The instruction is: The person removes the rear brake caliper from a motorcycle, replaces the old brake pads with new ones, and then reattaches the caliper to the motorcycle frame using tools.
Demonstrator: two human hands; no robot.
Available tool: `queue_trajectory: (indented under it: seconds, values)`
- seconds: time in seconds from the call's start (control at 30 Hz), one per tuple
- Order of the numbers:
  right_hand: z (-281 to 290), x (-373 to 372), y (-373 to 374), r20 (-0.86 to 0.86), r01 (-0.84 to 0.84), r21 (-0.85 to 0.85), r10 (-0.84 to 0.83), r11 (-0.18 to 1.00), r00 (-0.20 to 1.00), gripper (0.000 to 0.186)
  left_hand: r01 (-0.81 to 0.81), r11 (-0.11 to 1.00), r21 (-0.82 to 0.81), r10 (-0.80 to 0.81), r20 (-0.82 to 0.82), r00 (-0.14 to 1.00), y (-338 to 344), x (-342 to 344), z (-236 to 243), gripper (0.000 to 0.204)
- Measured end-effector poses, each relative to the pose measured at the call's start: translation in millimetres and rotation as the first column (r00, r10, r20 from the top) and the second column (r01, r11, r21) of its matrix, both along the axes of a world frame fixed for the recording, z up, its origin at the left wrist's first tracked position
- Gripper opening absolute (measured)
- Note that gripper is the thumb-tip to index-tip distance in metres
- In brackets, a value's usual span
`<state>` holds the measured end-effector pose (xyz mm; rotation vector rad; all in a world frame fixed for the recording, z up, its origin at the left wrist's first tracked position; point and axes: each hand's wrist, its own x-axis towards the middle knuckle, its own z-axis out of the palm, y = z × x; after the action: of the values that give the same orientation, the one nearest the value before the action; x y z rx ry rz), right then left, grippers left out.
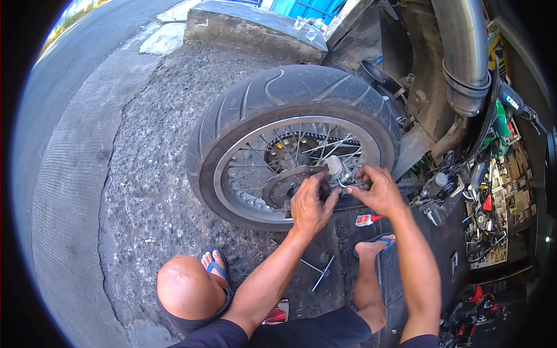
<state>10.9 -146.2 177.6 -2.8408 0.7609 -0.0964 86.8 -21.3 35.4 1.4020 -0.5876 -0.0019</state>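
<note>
A motorcycle's rear wheel stands in front of me, its black tire [255, 93] around a silver spoked rim [219, 174]. A grey metal brake caliper [335, 166] sits by the brake disc [282, 187], near the wheel's hub. My left hand [310, 206] has its thumb and fingers closed at the caliper's lower left side. From the right, my right hand [378, 190] pinches at the same caliper, fingertips close to the left thumb. Any small part between the fingertips is too hidden to make out. Behind the spokes, the chain and sprocket [278, 145] show.
A T-handle wrench [321, 271] lies on the ground between my feet. Near my right hand is a small red-and-white container [365, 220]. The exhaust pipe [464, 52] rises at upper right, and a rack of tools and parts [499, 203] stands at right. A concrete block [249, 29] lies beyond the tire.
</note>
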Motion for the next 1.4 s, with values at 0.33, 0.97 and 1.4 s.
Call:
queue_trajectory:
  seconds: [0.33, 0.97, 1.4]
  values:
    - [-46, -25, -4, 0.325, 0.053, 0.121, -0.09, 0.991, 0.941, 0.036, 0.002, 1.0, 0.005, -0.002, -0.018, 1.0, -1, -2, -2, 0.045]
    - [-71, -26, 0, 0.527, 0.01, 0.078, -0.049, 0.997, 0.848, 0.037, -0.054, 0.998, 0.018, 0.052, 0.066, 0.996, -3, -2, -2, 0.046]
    - [-26, -39, -15, 0.27, -0.226, -0.218, 0.281, 0.95, 0.921, 0.024, -0.078, 0.997, 0.022, 0.074, 0.124, 0.99, -4, -3, -6, 0.05]
